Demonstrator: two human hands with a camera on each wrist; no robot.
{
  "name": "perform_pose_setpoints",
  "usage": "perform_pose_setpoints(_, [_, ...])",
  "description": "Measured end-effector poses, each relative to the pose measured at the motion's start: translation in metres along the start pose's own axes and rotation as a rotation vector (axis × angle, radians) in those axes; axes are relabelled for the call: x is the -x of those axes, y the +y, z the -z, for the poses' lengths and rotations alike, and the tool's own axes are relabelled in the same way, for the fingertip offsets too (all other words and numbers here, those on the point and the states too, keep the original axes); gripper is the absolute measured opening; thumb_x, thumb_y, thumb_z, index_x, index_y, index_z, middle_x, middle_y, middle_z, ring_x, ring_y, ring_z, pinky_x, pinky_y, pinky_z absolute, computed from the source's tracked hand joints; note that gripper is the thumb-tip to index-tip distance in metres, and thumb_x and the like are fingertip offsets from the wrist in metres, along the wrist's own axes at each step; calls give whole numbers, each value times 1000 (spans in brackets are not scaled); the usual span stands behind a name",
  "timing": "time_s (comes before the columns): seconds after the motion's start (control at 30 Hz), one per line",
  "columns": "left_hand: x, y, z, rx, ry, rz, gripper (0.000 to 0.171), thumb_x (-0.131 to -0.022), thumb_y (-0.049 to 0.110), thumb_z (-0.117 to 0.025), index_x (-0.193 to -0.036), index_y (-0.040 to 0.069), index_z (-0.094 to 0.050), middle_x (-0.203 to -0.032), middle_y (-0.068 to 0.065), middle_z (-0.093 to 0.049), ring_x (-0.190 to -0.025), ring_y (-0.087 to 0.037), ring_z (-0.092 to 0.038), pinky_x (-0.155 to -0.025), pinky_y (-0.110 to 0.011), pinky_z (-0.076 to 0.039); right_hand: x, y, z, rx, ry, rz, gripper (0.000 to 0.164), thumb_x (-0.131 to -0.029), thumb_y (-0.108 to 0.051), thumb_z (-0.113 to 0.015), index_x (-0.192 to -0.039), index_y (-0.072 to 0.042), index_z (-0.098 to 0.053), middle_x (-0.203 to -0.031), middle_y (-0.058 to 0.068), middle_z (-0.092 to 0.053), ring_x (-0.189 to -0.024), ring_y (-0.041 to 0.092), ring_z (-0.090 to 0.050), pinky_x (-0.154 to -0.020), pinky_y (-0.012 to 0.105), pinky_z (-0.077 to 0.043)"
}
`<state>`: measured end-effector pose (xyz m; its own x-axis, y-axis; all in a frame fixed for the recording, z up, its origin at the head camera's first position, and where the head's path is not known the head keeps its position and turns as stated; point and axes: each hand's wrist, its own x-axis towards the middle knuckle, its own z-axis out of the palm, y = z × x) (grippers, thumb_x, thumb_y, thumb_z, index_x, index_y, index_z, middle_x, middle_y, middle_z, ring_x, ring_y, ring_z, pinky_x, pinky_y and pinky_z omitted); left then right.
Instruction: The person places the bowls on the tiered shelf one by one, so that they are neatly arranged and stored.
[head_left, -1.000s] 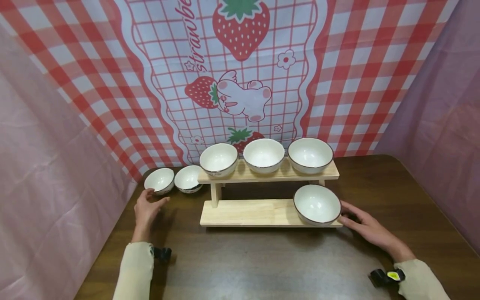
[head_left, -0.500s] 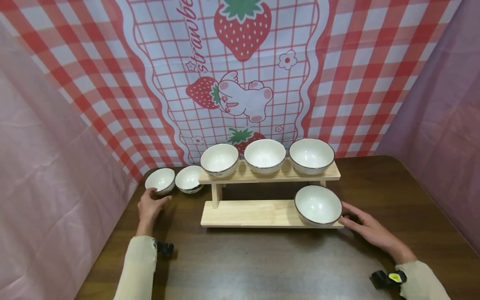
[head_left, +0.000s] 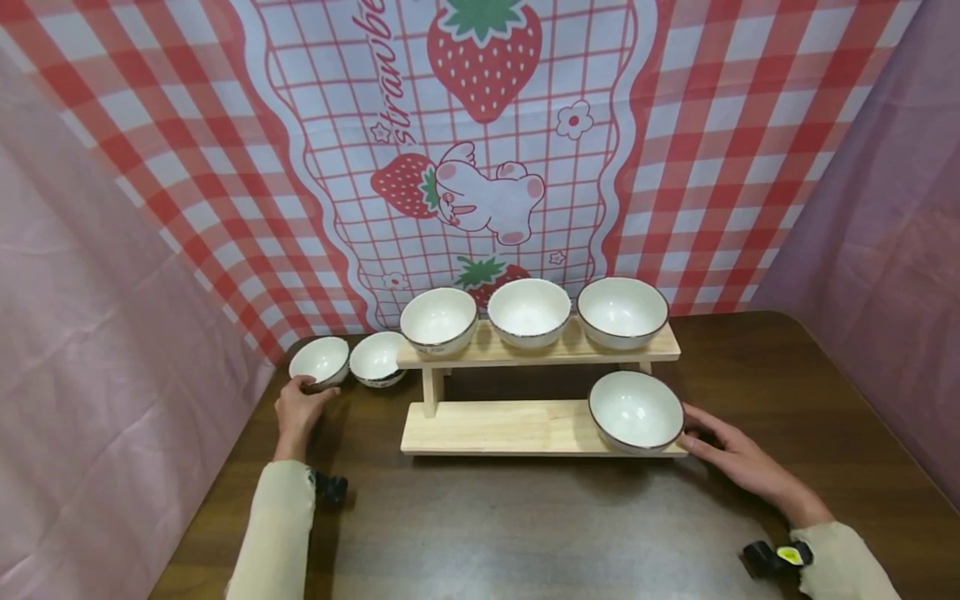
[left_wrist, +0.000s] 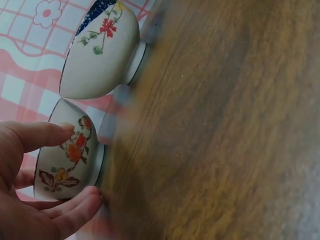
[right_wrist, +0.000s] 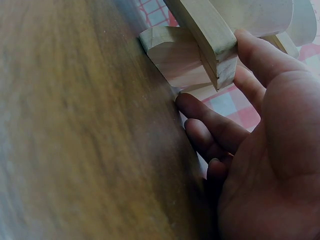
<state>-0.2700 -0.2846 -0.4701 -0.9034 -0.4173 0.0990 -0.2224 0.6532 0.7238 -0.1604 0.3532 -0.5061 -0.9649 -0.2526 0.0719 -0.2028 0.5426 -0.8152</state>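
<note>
In the head view my left hand (head_left: 297, 410) is at the front of a small white bowl (head_left: 321, 360) at the table's far left. The left wrist view shows the thumb on that bowl's flower-painted side (left_wrist: 75, 150) and fingers around its other side. My right hand (head_left: 738, 454) lies at the right end of a two-tier wooden stand (head_left: 495, 425), beside a larger white bowl (head_left: 636, 410) on its lower shelf. In the right wrist view, the thumb and index finger touch the shelf's end (right_wrist: 227, 65), and the other fingers are loosely bent.
Three white bowls, left (head_left: 438, 319), middle (head_left: 529, 312) and right (head_left: 622, 312), stand along the upper shelf (head_left: 487, 353). Another small bowl (head_left: 377, 358) sits on the table, partly behind the stand's left end. A checked strawberry cloth (head_left: 480, 183) hangs behind the brown table (head_left: 510, 525).
My left hand has moved slightly forward and right, and its fingers have come in around the small bowl. The right hand and the stand have stayed put.
</note>
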Motion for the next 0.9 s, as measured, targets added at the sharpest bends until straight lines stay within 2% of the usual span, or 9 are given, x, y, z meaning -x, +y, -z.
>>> perform_pose_setpoints(0.23, [-2,-1,-5,40,71,7,40,-79,22,-78,-104,-5,-62,-112,-30,-65,-114,-48,-53,-106,-56,-37,0,1,-1,-6,-3,4,56,-102,-19,-57,-149,3,-39,-118,-42,-46,-106,-18,-48,-82,12,-45])
perform_pose_setpoints(0.53, [-6,-5,-14,97,150,-32,35,-79,19,-78,-92,-7,-61,-100,-33,-64,-104,-47,-56,-109,-55,-30,0,0,0,2,3,18,55,-101,-17,-58,-148,5,-39,-118,-42,-46,-105,-17,-48,-82,12,-45])
perform_pose_setpoints(0.77, [-7,-6,-17,125,194,-8,35,-77,21,-82,-89,-5,-62,-97,-30,-65,-103,-45,-57,-108,-55,-32,1,1,-2,0,18,41,54,-101,-15,-58,-147,7,-40,-117,-41,-48,-105,-17,-49,-81,11,-44])
perform_pose_setpoints(0.9, [-8,-6,-19,165,223,6,34,-75,19,-84,-88,-5,-63,-89,-27,-65,-102,-44,-56,-107,-55,-33,1,2,-2,2,19,37,54,-101,-16,-58,-147,6,-40,-116,-41,-48,-104,-17,-49,-81,11,-44])
